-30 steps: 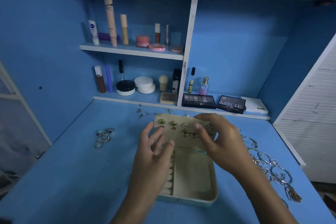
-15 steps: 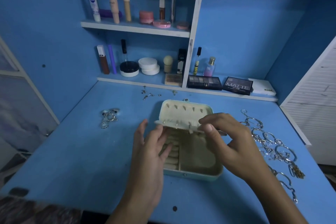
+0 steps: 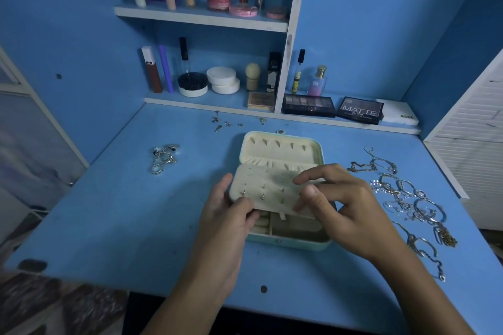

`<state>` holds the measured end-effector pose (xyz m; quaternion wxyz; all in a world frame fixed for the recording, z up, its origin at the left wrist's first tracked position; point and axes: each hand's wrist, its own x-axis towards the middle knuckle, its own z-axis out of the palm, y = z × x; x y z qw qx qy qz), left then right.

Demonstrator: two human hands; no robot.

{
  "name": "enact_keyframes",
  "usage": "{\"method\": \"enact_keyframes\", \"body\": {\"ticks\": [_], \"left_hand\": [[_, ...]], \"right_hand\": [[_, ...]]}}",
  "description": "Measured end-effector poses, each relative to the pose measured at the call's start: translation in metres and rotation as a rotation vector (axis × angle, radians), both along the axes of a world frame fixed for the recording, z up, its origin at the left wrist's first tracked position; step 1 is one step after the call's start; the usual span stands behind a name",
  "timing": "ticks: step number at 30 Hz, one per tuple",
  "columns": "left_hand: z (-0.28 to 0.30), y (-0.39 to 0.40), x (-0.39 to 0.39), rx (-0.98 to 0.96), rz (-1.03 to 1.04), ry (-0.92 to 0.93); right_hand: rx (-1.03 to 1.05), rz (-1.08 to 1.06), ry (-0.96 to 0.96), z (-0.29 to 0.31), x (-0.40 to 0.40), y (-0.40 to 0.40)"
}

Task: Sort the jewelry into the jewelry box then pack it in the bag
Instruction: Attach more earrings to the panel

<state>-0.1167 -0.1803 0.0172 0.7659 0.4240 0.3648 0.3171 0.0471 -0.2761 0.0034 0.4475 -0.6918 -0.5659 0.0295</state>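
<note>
A pale green jewelry box [image 3: 288, 243] lies open in the middle of the blue desk, its cream lid [image 3: 280, 144] tipped back. A cream earring panel [image 3: 264, 187] is folded down over the tray, with earring posts sticking up through it. My left hand [image 3: 226, 223] grips the panel's front left corner, thumb on top. My right hand [image 3: 348, 212] pinches its right edge between thumb and fingers. Silver rings [image 3: 164, 156] lie to the left. A tangle of chains and bracelets [image 3: 408, 198] lies to the right. Small loose earrings [image 3: 223, 124] lie behind the box.
Low shelves [image 3: 201, 19] at the back of the desk hold cosmetics, jars and eyeshadow palettes [image 3: 309, 105]. A white slatted panel [image 3: 473, 144] stands at the right. The desk's front edge [image 3: 136, 284] runs close below the box.
The earring panel has swung from upright, showing the earring fronts, down flat over the tray, with both hands following it. The view has tilted downward.
</note>
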Motion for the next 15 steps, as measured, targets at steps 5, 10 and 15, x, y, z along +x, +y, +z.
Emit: {"method": "enact_keyframes", "body": {"ticks": [5,10,15], "left_hand": [[0.004,-0.002,-0.002,0.066,-0.043,0.015],[-0.003,0.002,-0.002,0.066,-0.039,0.023],[-0.004,0.003,-0.001,0.051,-0.016,0.010]], "right_hand": [[-0.012,0.028,0.042,0.011,0.007,0.010],[-0.070,-0.084,0.008,0.022,0.028,0.041],[-0.200,-0.204,-0.061,0.024,0.054,0.085]]}}
